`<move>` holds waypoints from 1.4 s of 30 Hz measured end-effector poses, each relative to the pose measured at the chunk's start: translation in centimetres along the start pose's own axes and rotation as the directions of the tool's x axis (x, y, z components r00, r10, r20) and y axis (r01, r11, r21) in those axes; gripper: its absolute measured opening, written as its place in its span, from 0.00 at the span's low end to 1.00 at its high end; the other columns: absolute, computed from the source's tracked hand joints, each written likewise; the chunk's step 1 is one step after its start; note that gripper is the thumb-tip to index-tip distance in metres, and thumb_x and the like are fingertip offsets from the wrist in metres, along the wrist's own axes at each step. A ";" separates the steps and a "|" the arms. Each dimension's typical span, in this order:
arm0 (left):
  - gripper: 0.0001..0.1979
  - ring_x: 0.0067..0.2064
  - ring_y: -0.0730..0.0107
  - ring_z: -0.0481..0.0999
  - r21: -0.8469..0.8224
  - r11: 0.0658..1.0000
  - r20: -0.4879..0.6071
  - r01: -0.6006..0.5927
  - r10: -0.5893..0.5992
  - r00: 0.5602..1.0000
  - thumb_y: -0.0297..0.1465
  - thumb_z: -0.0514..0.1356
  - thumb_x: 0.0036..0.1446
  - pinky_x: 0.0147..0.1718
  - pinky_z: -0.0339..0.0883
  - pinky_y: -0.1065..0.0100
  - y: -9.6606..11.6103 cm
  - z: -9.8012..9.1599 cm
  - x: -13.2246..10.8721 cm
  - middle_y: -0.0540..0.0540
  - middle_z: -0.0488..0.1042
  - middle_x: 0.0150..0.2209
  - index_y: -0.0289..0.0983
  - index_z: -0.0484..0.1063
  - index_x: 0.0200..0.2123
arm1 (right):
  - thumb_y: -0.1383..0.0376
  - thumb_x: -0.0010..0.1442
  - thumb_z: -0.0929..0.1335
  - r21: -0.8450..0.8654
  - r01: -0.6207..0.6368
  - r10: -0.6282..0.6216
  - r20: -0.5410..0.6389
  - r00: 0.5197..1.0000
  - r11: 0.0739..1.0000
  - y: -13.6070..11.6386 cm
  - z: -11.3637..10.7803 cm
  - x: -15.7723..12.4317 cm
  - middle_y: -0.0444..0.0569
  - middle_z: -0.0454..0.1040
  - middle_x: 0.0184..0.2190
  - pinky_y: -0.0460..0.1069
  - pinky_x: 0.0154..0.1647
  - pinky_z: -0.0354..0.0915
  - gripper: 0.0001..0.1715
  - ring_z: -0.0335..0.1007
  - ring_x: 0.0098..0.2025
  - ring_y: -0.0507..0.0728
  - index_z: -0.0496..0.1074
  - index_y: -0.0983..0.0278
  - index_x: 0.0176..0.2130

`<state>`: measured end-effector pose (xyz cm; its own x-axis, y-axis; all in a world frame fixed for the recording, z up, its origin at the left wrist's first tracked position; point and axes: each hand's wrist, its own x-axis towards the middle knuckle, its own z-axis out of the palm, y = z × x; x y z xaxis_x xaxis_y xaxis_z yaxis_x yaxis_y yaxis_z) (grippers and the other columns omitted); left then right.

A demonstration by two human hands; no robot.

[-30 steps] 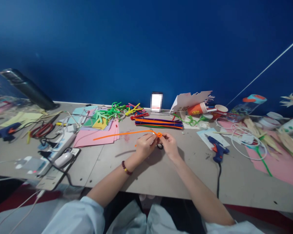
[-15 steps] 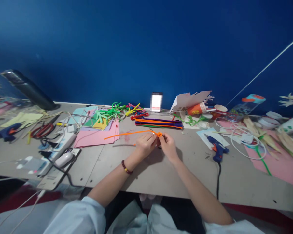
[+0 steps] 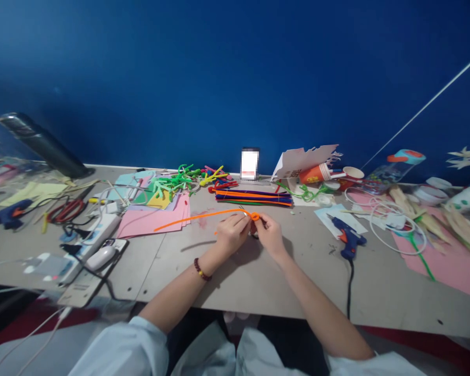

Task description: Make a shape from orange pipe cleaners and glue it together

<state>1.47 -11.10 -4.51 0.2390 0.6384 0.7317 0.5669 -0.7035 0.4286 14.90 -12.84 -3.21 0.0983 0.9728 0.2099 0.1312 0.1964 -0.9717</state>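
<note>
An orange pipe cleaner (image 3: 203, 219) runs left across the table from a small coil (image 3: 254, 216) at its tip. My left hand (image 3: 232, 235) pinches it just left of the coil, and my right hand (image 3: 271, 236) grips it at the coil. A short orange end pokes out below my left hand. Small silver blades, possibly scissors (image 3: 242, 209), show past my left fingers, and their lower part is hidden by my hands. The pipe cleaner's long end lies over a pink paper stack (image 3: 152, 223).
A bundle of pipe cleaners (image 3: 254, 197) lies beyond my hands. A blue glue gun (image 3: 348, 240) stands to the right, its black cord running to the table's front edge. A power strip (image 3: 97, 235) with tangled cables sits left. Paper cups (image 3: 313, 174) and loose craft materials crowd the back.
The long end of the orange pipe cleaner has swung slightly as my fingers work at the coil. My hands stay in nearly the same place.
</note>
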 end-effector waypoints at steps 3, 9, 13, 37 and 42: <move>0.12 0.30 0.71 0.71 -0.138 0.984 -0.015 0.116 -0.119 0.993 0.33 0.53 0.61 0.31 0.65 0.69 0.4 -0.3 0.5 0.44 0.75 0.29 0.37 0.75 0.32 | 0.53 0.56 0.66 0.047 -0.004 0.004 0.007 1.000 0.999 -0.1 0.0 0.0 0.42 0.68 0.21 0.46 0.24 0.62 0.15 0.64 0.22 0.51 0.70 0.62 0.30; 0.14 0.27 0.74 0.68 -0.436 0.810 0.115 0.391 -0.381 0.917 0.38 0.56 0.59 0.24 0.61 0.72 0.2 -0.5 1.3 0.47 0.73 0.26 0.36 0.75 0.29 | 0.52 0.50 0.70 0.248 -0.132 0.144 -0.029 0.989 0.960 0.1 0.1 0.4 0.43 0.70 0.25 0.47 0.24 0.67 0.16 0.66 0.24 0.52 0.70 0.62 0.34; 0.14 0.26 0.74 0.69 -0.551 0.698 0.221 0.458 -0.407 0.886 0.40 0.58 0.57 0.23 0.61 0.73 -0.1 0.0 1.4 0.47 0.74 0.26 0.36 0.77 0.31 | 0.53 0.49 0.71 0.290 -0.147 0.157 -0.010 0.988 0.946 0.2 0.0 0.8 0.44 0.72 0.27 0.46 0.25 0.67 0.17 0.67 0.25 0.51 0.70 0.61 0.35; 0.11 0.29 0.72 0.71 -0.040 0.997 -0.004 0.067 -0.067 0.998 0.30 0.54 0.60 0.28 0.63 0.72 0.0 0.0 0.5 0.45 0.73 0.26 0.35 0.74 0.30 | 0.55 0.48 0.72 0.250 -0.135 0.153 -0.053 0.987 0.959 0.3 0.0 0.8 0.44 0.73 0.24 0.46 0.25 0.68 0.15 0.71 0.26 0.53 0.70 0.63 0.31; 0.09 0.29 0.73 0.72 0.141 0.985 -0.044 -0.094 0.101 0.994 0.27 0.53 0.60 0.28 0.63 0.72 0.0 0.1 0.4 0.46 0.74 0.25 0.36 0.72 0.30 | 0.56 0.49 0.70 0.156 -0.142 0.153 -0.062 0.986 0.978 0.7 0.1 0.7 0.44 0.74 0.23 0.48 0.28 0.69 0.12 0.72 0.25 0.54 0.72 0.63 0.30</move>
<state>1.65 -10.79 -4.30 0.2607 0.5495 0.7938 0.6475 -0.7094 0.2784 15.01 -12.04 -3.75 0.1785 0.9818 0.0649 -0.0392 0.0730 -0.9966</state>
